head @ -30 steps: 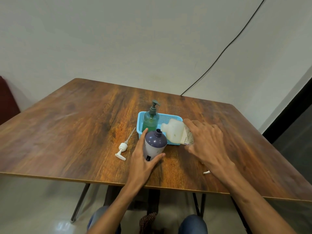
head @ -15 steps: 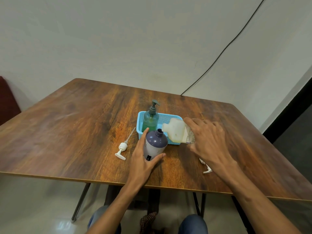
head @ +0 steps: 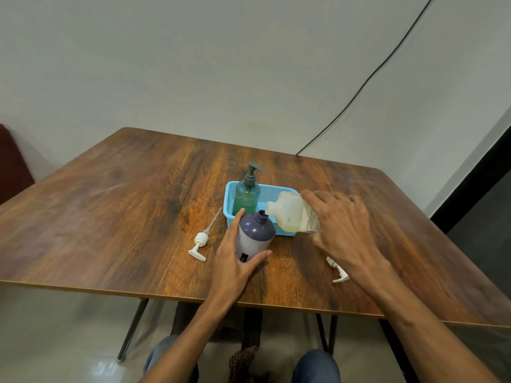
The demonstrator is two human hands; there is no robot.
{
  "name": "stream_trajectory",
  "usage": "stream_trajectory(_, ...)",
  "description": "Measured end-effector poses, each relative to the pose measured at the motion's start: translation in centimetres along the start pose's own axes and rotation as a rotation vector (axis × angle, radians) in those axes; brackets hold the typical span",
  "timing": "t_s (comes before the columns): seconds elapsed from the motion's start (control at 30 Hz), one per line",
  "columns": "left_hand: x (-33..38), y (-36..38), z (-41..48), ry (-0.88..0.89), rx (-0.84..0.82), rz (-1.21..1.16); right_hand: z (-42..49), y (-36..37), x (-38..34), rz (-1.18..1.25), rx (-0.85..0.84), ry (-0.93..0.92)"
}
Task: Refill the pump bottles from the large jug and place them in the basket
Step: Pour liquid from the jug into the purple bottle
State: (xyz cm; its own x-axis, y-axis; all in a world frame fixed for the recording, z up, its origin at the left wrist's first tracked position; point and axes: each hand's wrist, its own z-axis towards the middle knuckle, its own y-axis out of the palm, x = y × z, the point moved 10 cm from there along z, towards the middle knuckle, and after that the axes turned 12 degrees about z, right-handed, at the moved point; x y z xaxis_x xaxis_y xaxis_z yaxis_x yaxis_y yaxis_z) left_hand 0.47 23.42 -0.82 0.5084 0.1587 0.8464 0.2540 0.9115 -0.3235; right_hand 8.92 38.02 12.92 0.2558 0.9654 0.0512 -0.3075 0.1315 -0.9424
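Our left hand (head: 235,268) curls round the open purple bottle (head: 255,236) standing on the desk (head: 110,217). Our right hand (head: 343,230) grips the jug (head: 290,217), tipped with its mouth just beside the bottle's neck. The green pump bottle (head: 246,196) stands in the blue basket (head: 276,187).

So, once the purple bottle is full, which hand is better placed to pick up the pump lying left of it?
Probably the left hand. It holds the purple bottle, and the pump lies just beside it; the right hand grips the tilted jug on the far side.
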Motion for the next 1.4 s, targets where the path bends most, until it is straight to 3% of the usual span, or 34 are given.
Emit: stream_trajectory(1.4, 0.01, 0.15, 0.08, 0.015, -0.008, 0.025, 0.00, -0.38, 0.08, -0.037, 0.042, -0.032)
